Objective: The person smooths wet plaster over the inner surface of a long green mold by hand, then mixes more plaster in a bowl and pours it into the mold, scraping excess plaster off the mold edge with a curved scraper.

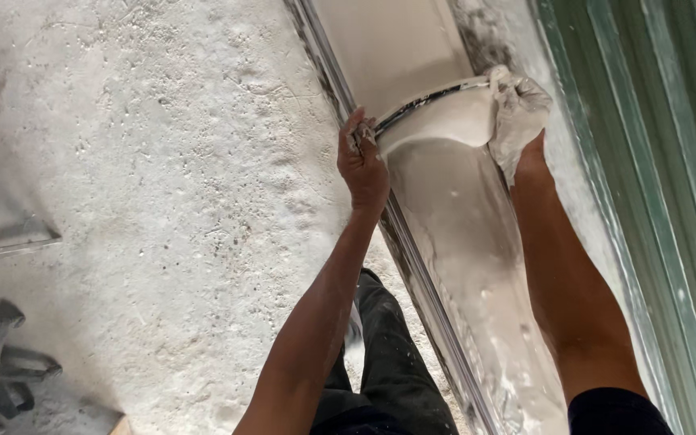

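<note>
You're mid-pass on the screed: both hands on the curved blade [428, 101], dragging wet white plaster [445, 121] along the long mould trough [461, 242].

Left hand [362, 161]: fingers pressed together, pinching the blade's left end right at the trough's left metal rail [412, 266]. Right hand [517, 113]: coated in plaster, closed around the blade's right end against the far-right side of the trough. Exact finger positions there are hidden under the plaster.

Position: blade sits in the far half of the trough, spanning it from rail to rail. A ridge of plaster is heaped on its near side. The near stretch is wet and uneven, streaked; the stretch beyond the blade looks smooth and flat.

Orientation: the blade's long axis runs crosswise, left end slightly nearer than the right, bowed toward the far end. The trough's long axis runs near-to-far, leaning left as it goes away from you.

Judgement for the next move: keep both ends seated evenly on the edges, equal pressure, blade square to the trough; any tilt likely gouges one side.

Surroundings: rough plaster-dusted floor [163, 201] left, green metal framing [654, 161] right, your dark trousers [380, 362] below.
</note>
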